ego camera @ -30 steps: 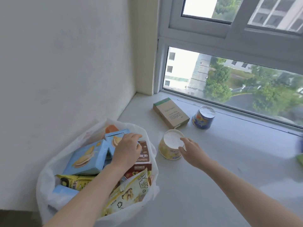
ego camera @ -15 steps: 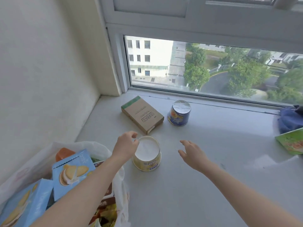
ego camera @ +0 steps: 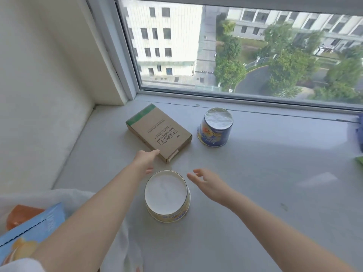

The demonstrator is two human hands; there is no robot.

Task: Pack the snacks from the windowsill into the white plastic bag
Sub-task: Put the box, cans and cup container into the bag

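Flat, brown box long axis running toward window corner, left hand touching it, both hands' fingers loose

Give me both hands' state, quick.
Left hand: open, fingertips at the brown box, gripping nothing.
Right hand: open, empty, beside the yellow cup.

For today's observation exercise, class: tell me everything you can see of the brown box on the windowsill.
The brown box is a flat, rectangular carton that looks like plain kraft cardboard, with a green band along its far end and dark printed text on its top face. It looks closed and lies flat on the windowsill, turned at an angle, left of the blue tub and apart from it. The left hand reaches its near corner, fingertips at the edge; contact is unclear.
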